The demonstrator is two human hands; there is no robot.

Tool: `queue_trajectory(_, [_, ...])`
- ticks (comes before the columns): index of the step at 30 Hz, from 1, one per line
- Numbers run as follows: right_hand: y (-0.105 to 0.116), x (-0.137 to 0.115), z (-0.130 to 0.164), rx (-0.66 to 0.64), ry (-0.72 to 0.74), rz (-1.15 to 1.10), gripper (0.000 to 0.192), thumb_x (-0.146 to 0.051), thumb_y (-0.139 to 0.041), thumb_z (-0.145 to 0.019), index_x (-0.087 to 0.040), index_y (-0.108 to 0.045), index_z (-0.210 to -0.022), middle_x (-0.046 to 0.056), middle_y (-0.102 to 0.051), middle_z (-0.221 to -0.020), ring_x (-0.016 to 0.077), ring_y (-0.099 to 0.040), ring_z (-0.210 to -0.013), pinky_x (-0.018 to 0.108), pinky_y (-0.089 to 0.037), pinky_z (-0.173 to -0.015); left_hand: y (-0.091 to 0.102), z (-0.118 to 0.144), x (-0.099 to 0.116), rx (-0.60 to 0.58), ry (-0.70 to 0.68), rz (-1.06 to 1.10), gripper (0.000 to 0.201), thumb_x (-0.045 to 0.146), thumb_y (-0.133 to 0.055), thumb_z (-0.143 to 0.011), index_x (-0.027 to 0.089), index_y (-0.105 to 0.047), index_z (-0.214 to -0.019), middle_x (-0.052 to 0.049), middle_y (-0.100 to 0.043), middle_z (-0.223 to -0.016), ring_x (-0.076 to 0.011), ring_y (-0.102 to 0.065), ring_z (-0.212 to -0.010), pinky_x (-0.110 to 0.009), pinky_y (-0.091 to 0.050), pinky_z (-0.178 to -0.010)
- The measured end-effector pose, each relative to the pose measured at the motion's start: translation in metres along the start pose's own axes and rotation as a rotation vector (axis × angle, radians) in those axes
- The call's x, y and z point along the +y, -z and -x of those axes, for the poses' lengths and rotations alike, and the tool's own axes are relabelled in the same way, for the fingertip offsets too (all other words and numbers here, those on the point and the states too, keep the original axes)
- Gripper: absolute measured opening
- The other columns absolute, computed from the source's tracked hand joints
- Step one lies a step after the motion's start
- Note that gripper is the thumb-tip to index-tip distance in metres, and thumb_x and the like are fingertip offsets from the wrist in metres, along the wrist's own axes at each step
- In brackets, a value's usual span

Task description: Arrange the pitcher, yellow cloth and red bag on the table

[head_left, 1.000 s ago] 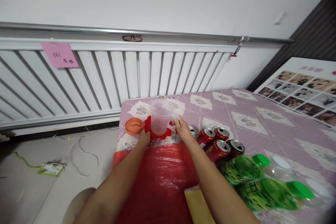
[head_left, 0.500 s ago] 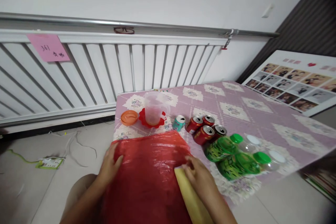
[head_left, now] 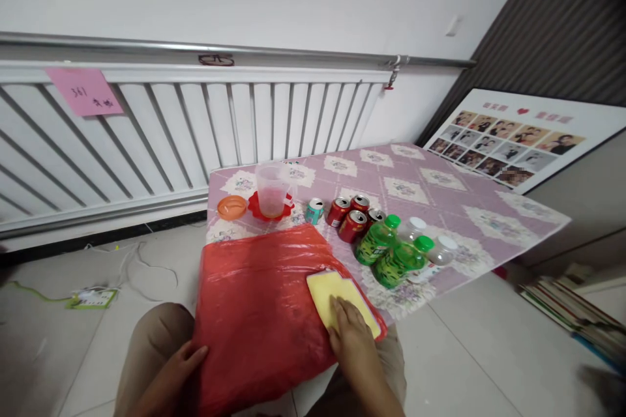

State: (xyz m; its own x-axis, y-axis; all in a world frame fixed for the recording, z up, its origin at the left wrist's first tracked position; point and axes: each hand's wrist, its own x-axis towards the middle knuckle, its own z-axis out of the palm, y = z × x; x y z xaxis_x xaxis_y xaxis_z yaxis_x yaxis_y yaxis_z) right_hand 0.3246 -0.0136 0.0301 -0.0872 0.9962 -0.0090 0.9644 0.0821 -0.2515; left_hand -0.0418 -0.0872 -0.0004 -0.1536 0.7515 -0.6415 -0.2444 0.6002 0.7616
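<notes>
My right hand (head_left: 353, 337) lies flat, fingers spread open, on the near end of a yellow cloth (head_left: 337, 296). It presses down on the cloth rather than closing around it; the rest of the cloth runs out ahead of my fingertips and a little to their left. The cloth sits on top of a red plastic bag (head_left: 259, 313), which spreads wide under and to the left of that hand and drapes off the near edge of the table (head_left: 440, 192) toward my lap.

My left hand (head_left: 172, 374) is at the bag's lower left corner, fingers loosely curled against its edge. I cannot tell whether it grips the plastic or just rests on it. It is well apart from the yellow cloth, with the whole width of the bag between the two hands.

Ahead of my right hand and slightly to its right, just beyond the bag's far edge, two green bottles (head_left: 386, 254) lie on their sides next to two clear bottles with white caps (head_left: 430, 244). Past those stands a tight cluster of red cans (head_left: 353, 215), with a small teal can (head_left: 313, 210) just to their left.

Farther ahead and to the left of both hands, near the table's far corner, a clear measuring jug (head_left: 270, 190) stands upright on a red lid (head_left: 254, 208), and an orange lid (head_left: 231, 207) lies just beside it. A white radiator (head_left: 171, 137) runs along the wall behind the table.
</notes>
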Motion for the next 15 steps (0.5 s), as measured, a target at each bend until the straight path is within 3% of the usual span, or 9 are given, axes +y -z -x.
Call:
queue_trajectory(5, [-0.005, 0.006, 0.008, -0.012, -0.034, -0.023, 0.067, -0.018, -0.062, -0.076, -0.027, -0.059, -0.143, 0.012, -0.049, -0.155, 0.0391, -0.039, -0.147, 0.062, -0.044, -0.107, 0.01, -0.005, -0.017, -0.008, -0.035, -0.032, 0.058, 0.057, -0.083, -0.065, 0.017, -0.069, -0.106, -0.011, -0.078, -0.105, -0.033, -0.074, -0.094, -0.04, -0.059, -0.083])
queue_trajectory(8, [-0.009, 0.019, 0.006, 0.043, 0.053, -0.159, 0.06, -0.013, -0.054, -0.078, -0.02, -0.064, -0.137, 0.014, -0.057, -0.148, 0.0349, -0.048, -0.142, 0.057, -0.044, -0.111, 0.01, -0.003, -0.013, 0.043, -0.062, -0.042, 0.062, 0.056, -0.086, -0.06, 0.018, -0.068, -0.105, -0.01, -0.078, -0.104, -0.0325, -0.073, -0.092, -0.038, -0.059, -0.079])
queue_trajectory(11, [0.0, 0.036, 0.003, 0.157, 0.086, -0.395, 0.052, -0.021, -0.049, -0.083, -0.017, -0.068, -0.131, 0.014, -0.066, -0.137, 0.0294, -0.06, -0.13, 0.052, -0.045, -0.113, 0.0, 0.01, 0.004, 0.04, -0.088, -0.047, 0.062, 0.054, -0.088, -0.057, 0.018, -0.07, -0.104, -0.009, -0.079, -0.104, -0.0333, -0.072, -0.096, -0.039, -0.059, -0.084])
queue_trajectory(15, [0.026, 0.052, 0.009, 0.274, -0.126, -0.709, 0.047, -0.04, -0.051, -0.087, -0.02, -0.072, -0.124, 0.012, -0.072, -0.127, 0.0278, -0.068, -0.119, 0.046, -0.051, -0.106, -0.023, 0.033, 0.025, 0.093, -0.07, 0.037, 0.053, 0.053, -0.086, -0.057, 0.019, -0.072, -0.096, -0.006, -0.079, -0.088, -0.0313, -0.073, -0.087, -0.038, -0.059, -0.078])
